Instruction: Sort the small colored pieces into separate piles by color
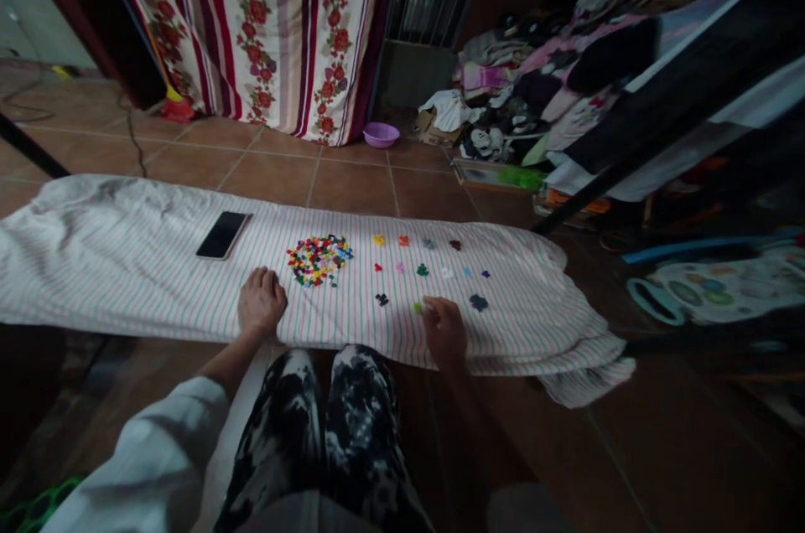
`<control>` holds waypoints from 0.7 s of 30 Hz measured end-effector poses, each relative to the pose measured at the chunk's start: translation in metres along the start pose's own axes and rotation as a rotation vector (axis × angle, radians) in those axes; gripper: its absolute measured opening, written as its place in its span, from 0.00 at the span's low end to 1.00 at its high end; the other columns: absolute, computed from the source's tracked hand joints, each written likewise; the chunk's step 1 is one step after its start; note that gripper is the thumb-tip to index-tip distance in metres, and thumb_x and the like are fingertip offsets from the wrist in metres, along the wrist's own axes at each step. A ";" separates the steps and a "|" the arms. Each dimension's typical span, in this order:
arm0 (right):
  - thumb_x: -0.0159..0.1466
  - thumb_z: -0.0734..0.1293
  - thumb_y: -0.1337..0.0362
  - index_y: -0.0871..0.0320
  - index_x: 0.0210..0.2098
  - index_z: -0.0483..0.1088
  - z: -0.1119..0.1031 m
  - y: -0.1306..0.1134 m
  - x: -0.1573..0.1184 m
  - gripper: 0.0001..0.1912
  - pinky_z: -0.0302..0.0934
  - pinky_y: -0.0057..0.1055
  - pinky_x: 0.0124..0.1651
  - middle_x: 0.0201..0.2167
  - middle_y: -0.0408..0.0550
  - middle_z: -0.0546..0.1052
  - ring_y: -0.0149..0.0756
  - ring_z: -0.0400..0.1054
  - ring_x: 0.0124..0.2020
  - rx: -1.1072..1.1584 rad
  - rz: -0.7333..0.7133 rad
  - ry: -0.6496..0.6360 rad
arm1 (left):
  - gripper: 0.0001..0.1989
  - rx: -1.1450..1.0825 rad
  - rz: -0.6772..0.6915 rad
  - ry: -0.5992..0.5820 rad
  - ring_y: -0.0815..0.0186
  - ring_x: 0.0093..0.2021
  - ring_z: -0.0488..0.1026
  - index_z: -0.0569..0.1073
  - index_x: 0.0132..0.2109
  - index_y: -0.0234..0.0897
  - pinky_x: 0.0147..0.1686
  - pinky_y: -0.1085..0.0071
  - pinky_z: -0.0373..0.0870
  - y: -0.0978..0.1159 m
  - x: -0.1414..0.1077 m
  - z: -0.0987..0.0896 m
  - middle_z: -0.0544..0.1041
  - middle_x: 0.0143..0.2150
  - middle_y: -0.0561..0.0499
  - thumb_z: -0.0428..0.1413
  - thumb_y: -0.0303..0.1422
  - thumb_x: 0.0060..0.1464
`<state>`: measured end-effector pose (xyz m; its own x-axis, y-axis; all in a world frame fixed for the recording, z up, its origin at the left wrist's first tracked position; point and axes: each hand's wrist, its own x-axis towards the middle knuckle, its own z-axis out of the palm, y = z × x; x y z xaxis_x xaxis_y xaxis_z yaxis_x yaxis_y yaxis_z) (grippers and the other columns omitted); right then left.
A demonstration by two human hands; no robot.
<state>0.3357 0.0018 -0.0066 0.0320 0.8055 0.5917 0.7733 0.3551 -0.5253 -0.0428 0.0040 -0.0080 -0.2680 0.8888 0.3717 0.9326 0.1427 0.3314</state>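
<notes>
Plastic pieces (318,259) in many colours lie heaped on a striped cloth (126,265), with small single-colour clusters (423,270) set out in rows to the right of the heap. The right hand (444,332) sits at the near edge of those rows, fingertips (431,307) pinched against a lime-green piece (418,307); whether that grip is clenched on it I cannot tell. The left hand (261,302) rests just beside the heap, its grip released, fingers curled on the cloth. A black smartphone (221,235) lies face up further left. Beyond, on the tiled floor (352,189), stands a purple basin (381,135), with heaped clothes (534,72) to the right.
</notes>
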 end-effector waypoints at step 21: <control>0.66 0.60 0.67 0.54 0.44 0.77 0.145 -0.104 0.087 0.15 0.62 0.30 0.48 0.40 0.49 0.74 0.35 0.69 0.42 0.036 -0.089 -0.565 | 0.18 0.022 0.022 0.052 0.51 0.61 0.64 0.72 0.51 0.28 0.60 0.55 0.61 -0.005 -0.001 0.009 0.73 0.56 0.34 0.45 0.30 0.58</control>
<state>0.1658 0.1040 0.0111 -0.3831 0.8969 0.2209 0.7352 0.4409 -0.5148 -0.0452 0.0059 -0.0181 -0.2587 0.8680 0.4238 0.9434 0.1328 0.3038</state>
